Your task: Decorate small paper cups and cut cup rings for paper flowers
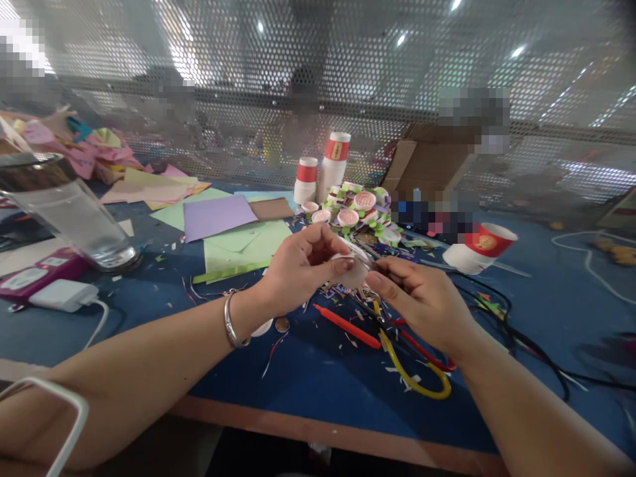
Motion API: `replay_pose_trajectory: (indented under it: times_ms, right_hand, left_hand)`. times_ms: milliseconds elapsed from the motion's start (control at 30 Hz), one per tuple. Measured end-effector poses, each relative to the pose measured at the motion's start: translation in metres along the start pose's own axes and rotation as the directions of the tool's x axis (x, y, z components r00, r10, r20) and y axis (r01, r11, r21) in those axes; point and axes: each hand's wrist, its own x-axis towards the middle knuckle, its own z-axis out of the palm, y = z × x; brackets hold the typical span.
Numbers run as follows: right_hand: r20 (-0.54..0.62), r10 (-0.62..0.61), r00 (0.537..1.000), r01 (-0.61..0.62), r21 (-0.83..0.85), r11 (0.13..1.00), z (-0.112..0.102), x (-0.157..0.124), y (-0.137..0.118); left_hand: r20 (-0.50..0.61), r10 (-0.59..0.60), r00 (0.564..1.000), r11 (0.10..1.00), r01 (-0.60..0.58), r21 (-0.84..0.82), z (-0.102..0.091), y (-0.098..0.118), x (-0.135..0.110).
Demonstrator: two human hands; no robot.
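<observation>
A small round white paper piece (354, 273), apparently a cut-out disc, is held up over the middle of the table. My left hand (311, 265) pinches its left edge between thumb and fingers. On its right edge, the thumb and curled fingers of my right hand (422, 295) are closed. A thin strip at its top is too blurred to name. Below the hands lie an orange-red marker (348, 326) and scissors with yellow and red handles (415, 377). Behind them rises a heap of round white pieces with pink print and green paper tabs (365, 201).
Paper cups (338, 149) stand stacked behind the heap; another cup (489, 240) leans at right. Coloured paper sheets (218, 215) lie left of centre. A glass of water (87, 222) and a purple power strip (47, 271) are at left. Black cables (531, 351) cross the right side.
</observation>
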Motion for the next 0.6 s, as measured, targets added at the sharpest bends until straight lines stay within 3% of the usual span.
replay_pose_trajectory:
  times_ms: [133, 600]
  right_hand:
    - [-0.008, -0.045, 0.999, 0.044, -0.111, 0.993, -0.0003, -0.0004, 0.0009]
    - [0.000, -0.186, 0.982, 0.181, -0.235, 0.955, -0.0019, -0.0021, -0.0034]
  left_hand:
    - [0.026, 0.026, 0.999, 0.999, -0.027, 0.046, 0.0002, -0.0030, -0.0009]
    - [0.078, 0.156, 0.985, 0.969, -0.168, 0.183, 0.0005, 0.0010, -0.0023]
